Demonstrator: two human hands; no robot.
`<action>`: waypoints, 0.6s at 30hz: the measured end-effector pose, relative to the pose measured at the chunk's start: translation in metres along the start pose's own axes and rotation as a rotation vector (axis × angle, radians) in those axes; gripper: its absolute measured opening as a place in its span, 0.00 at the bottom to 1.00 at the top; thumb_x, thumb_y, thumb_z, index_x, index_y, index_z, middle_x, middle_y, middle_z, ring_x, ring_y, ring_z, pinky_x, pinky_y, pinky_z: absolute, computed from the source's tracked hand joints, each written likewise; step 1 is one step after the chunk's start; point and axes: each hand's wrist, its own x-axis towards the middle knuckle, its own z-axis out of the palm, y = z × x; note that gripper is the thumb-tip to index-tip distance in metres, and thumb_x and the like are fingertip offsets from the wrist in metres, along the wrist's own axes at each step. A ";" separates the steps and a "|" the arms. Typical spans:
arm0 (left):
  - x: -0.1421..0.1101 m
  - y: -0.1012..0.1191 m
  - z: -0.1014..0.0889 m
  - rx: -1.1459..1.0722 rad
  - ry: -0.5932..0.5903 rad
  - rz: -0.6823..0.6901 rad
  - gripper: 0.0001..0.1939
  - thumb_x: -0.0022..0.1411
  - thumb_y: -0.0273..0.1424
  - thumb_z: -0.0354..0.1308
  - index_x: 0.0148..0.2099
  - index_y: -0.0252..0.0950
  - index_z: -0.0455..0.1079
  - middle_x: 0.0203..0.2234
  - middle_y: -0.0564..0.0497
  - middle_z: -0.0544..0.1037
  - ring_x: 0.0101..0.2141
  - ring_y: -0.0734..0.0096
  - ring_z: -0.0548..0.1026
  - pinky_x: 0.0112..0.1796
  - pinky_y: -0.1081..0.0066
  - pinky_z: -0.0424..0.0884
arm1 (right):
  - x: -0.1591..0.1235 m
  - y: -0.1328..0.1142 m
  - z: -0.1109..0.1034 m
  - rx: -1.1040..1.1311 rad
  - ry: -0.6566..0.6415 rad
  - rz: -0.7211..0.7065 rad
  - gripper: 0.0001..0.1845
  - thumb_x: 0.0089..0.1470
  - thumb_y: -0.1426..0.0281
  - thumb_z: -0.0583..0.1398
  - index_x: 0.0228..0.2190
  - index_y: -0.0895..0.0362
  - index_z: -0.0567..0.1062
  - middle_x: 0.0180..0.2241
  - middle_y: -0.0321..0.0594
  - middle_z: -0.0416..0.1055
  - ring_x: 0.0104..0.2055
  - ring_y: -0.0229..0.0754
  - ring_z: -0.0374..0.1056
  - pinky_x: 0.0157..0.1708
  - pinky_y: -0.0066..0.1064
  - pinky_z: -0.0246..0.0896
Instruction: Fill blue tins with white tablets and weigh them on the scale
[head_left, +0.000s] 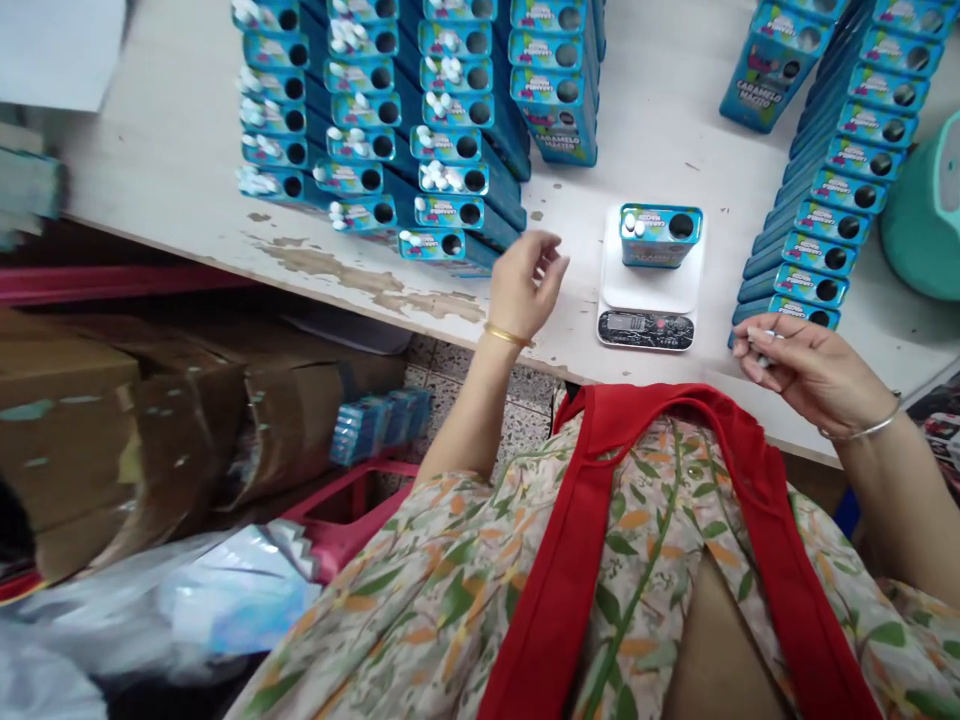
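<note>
A blue tin [660, 255] with a round opening in its lid stands upright on a white digital scale [615, 285]. Two white candies lie on the lid's left end. To the left of the scale, my left hand [525, 285] hovers by the table edge, its fingers loosely bent and apart, with nothing visible in them. My right hand [814, 370] is closed around a few small white candies [765, 347], pinched at the fingertips. It is just in front of the nearest tin [806, 312] of the right-hand row. The scale's reading is too small to make out.
Rows of blue tins [356, 178], many with white candies on their lids, fill the table's left and back. More tins [847, 190] line the right beside a teal container [926, 210]. Cardboard boxes [67, 430] and a pink stool [352, 530] stand below the table at left.
</note>
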 end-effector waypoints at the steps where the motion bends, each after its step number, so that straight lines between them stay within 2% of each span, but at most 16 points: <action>1: -0.012 -0.011 0.009 -0.013 -0.013 -0.042 0.14 0.71 0.42 0.55 0.50 0.38 0.70 0.36 0.48 0.78 0.34 0.69 0.76 0.37 0.68 0.76 | 0.002 -0.005 0.003 -0.018 -0.002 -0.008 0.20 0.43 0.60 0.77 0.33 0.59 0.80 0.30 0.39 0.75 0.25 0.31 0.66 0.20 0.23 0.53; 4: -0.039 -0.026 0.029 -0.055 -0.038 -0.134 0.11 0.68 0.37 0.56 0.48 0.37 0.71 0.34 0.49 0.79 0.32 0.70 0.75 0.35 0.70 0.75 | 0.010 -0.021 0.011 -0.093 0.003 -0.031 0.20 0.43 0.62 0.77 0.34 0.59 0.80 0.30 0.39 0.75 0.25 0.32 0.67 0.20 0.24 0.52; 7: -0.047 -0.025 0.035 -0.092 -0.003 -0.137 0.10 0.67 0.34 0.56 0.48 0.36 0.72 0.35 0.48 0.79 0.33 0.70 0.76 0.37 0.69 0.76 | 0.020 -0.039 0.018 -0.203 -0.001 -0.082 0.16 0.48 0.64 0.75 0.35 0.58 0.80 0.26 0.38 0.73 0.24 0.33 0.65 0.20 0.25 0.50; 11: -0.038 -0.017 0.030 -0.132 0.067 -0.037 0.12 0.70 0.36 0.55 0.49 0.36 0.72 0.36 0.48 0.79 0.34 0.70 0.76 0.38 0.69 0.76 | 0.035 -0.060 0.031 -0.341 0.033 -0.188 0.10 0.53 0.66 0.72 0.34 0.57 0.79 0.24 0.35 0.71 0.24 0.32 0.64 0.21 0.25 0.52; 14: -0.025 -0.008 0.027 -0.119 0.095 0.009 0.13 0.72 0.39 0.54 0.50 0.37 0.72 0.36 0.48 0.79 0.35 0.70 0.76 0.39 0.69 0.75 | 0.047 -0.073 0.043 -0.525 0.077 -0.268 0.09 0.56 0.67 0.72 0.33 0.57 0.78 0.22 0.33 0.69 0.23 0.31 0.63 0.22 0.24 0.56; 18: -0.010 0.011 0.022 -0.111 0.109 0.055 0.16 0.74 0.43 0.51 0.51 0.39 0.72 0.37 0.48 0.79 0.38 0.68 0.76 0.41 0.67 0.75 | 0.068 -0.083 0.051 -0.700 -0.009 -0.352 0.12 0.54 0.63 0.73 0.32 0.56 0.78 0.21 0.34 0.68 0.23 0.32 0.61 0.23 0.26 0.56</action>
